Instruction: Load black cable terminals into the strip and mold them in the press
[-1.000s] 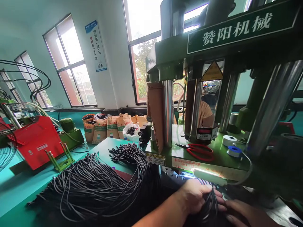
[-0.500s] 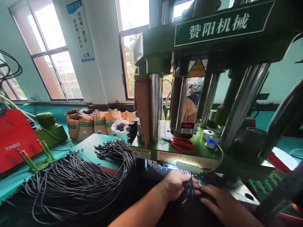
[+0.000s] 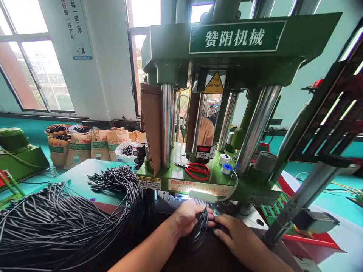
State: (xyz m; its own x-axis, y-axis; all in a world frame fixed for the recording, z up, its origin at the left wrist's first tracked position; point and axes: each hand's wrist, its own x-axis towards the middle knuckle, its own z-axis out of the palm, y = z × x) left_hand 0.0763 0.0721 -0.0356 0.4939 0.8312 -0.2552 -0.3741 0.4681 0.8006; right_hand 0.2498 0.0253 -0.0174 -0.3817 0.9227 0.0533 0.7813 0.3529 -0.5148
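My left hand (image 3: 188, 219) is closed round a small bunch of black cables (image 3: 202, 226) in front of the green press machine (image 3: 215, 113). My right hand (image 3: 235, 236) lies just right of that bunch, fingers curled toward the cable ends and touching them. Both hands sit just below the lit slot under the machine's green deck (image 3: 198, 181). A large heap of black cables (image 3: 65, 223) spreads over the table to my left.
Red scissors (image 3: 197, 170) and two tape rolls (image 3: 226, 163) rest on the machine deck. Paper sacks (image 3: 85, 145) stand on the floor by the window wall. A slanted metal frame (image 3: 309, 151) rises at the right. Another person shows behind the machine columns.
The view has swung right, so the machine now sits centred and the cable heap has slid left. My hands stay together on the cable bunch.
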